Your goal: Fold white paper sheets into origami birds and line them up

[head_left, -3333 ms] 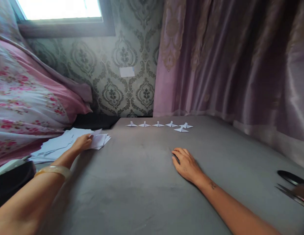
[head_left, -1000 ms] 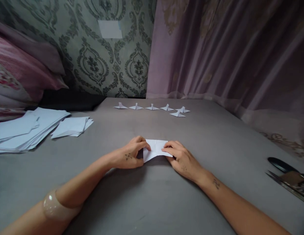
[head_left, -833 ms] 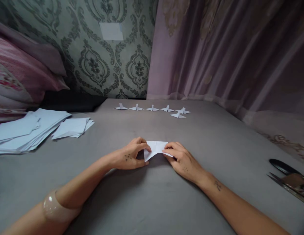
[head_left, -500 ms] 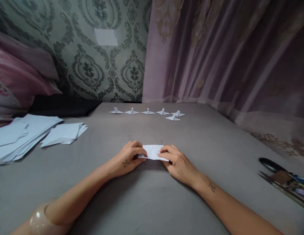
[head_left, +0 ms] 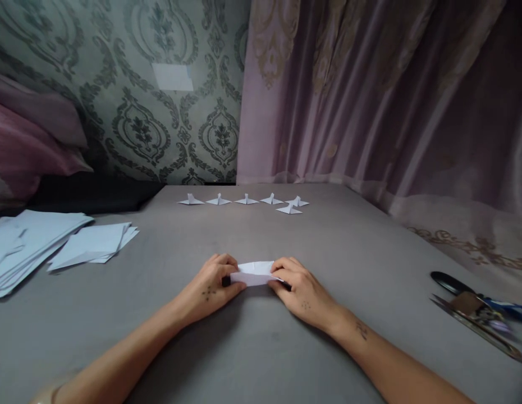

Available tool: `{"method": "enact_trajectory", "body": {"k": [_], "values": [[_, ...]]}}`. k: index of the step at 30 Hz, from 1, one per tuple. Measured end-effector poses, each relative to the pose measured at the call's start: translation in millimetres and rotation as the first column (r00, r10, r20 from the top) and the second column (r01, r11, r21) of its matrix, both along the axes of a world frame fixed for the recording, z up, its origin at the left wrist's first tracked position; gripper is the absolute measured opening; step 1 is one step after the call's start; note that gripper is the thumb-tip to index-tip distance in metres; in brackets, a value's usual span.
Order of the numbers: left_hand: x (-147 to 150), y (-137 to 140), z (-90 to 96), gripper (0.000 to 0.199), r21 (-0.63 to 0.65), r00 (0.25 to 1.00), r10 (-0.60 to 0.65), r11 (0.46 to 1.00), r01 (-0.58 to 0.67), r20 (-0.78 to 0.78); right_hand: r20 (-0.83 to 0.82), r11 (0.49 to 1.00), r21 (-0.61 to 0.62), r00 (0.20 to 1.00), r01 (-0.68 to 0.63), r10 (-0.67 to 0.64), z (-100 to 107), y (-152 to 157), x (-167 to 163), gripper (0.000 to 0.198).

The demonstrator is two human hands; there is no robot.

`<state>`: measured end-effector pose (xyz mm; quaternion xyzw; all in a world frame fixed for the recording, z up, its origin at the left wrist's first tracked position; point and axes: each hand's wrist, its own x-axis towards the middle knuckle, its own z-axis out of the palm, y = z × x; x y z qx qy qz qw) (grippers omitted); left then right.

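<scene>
A small folded sheet of white paper (head_left: 253, 274) is held between my two hands just above the grey surface. Its near edge stands turned up along a crease, and the far part slopes back behind it. My left hand (head_left: 215, 281) pinches the left end, thumb at the near side and fingers behind. At the right end, my right hand (head_left: 298, 285) grips the paper in the same way. Beyond the hands, several folded white paper figures (head_left: 246, 200) stand in a row, with one figure (head_left: 289, 209) set slightly nearer.
On the left lie a stack of white paper sheets (head_left: 37, 238) and a smaller pile of paper squares (head_left: 95, 244). Scissors (head_left: 475, 325) and other small items rest at the right. A black cloth (head_left: 96, 191), patterned wall and pink curtain (head_left: 320, 112) border the far side.
The paper was nearly flat with a visible centre crease; now its near edge is raised and folded up. My thumbs have moved to its near side. The camera view has shifted slightly.
</scene>
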<state>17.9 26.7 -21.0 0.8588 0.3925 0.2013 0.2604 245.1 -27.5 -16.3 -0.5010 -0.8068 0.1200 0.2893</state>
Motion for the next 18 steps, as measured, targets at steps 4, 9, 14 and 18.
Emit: {"method": "enact_trajectory", "body": {"k": [4, 9, 14, 18], "values": [[1, -1, 4.0, 0.032, -0.067, 0.998, 0.057, 0.996, -0.058, -0.019, -0.069, 0.995, -0.064, 0.994, 0.082, -0.086, -3, 4, 0, 0.016], [3, 0, 5.6, 0.035, -0.115, 0.987, 0.158, 0.98, -0.16, -0.03, -0.078, 0.975, -0.115, 0.977, 0.191, -0.2, -6, 6, 1, 0.026], [4, -1, 3.9, 0.035, -0.096, 0.975, 0.219, 0.971, -0.22, -0.024, -0.074, 0.956, -0.128, 0.959, 0.262, -0.273, -8, 8, 0, 0.023], [4, 0, 2.2, 0.035, -0.077, 0.973, 0.23, 0.97, -0.232, -0.028, -0.072, 0.946, -0.145, 0.95, 0.291, -0.303, -9, 11, -1, 0.023]]}}
